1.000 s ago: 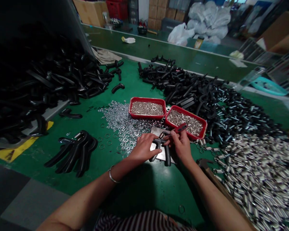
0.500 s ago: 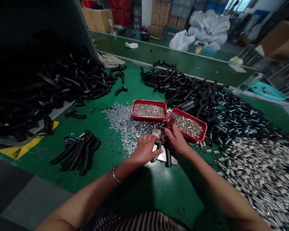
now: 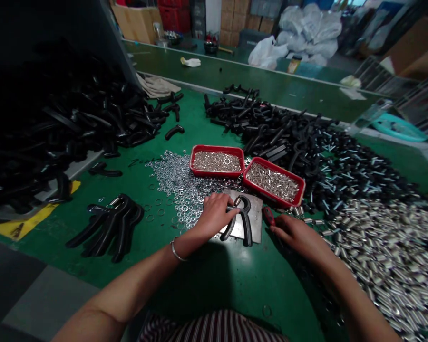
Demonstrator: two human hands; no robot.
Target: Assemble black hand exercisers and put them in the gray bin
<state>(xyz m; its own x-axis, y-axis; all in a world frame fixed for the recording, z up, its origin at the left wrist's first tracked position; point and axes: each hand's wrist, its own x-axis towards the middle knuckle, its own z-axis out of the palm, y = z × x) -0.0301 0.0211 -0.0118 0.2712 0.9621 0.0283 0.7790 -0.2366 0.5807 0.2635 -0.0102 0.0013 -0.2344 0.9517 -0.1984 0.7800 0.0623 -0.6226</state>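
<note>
My left hand point(image 3: 217, 213) is closed on a black plastic spring clamp point(image 3: 247, 219) with two spread handles and a short metal cylinder near its top. The clamp rests on a flat metal plate point(image 3: 256, 213). To the right of the plate, my right hand point(image 3: 294, 232) has its fingers closed at the near end of a small red and black tool point(image 3: 269, 215). The tool's kind is unclear, and it is low over the green tabletop. Several similar black clamps point(image 3: 119, 221) lie in a bunch on the left.
Two red trays point(image 3: 217, 175) of small metal parts stand beyond the plate. Loose metal rings point(image 3: 181, 185) spread at their left. Black parts point(image 3: 103, 114) are heaped left, more point(image 3: 271, 128) behind the trays. Metal cylinders point(image 3: 378, 256) pile at right.
My right hand has moved right and nearer, off the clamp and plate, with the red and black tool. My left hand stays on the clamp, which is now in fuller view.
</note>
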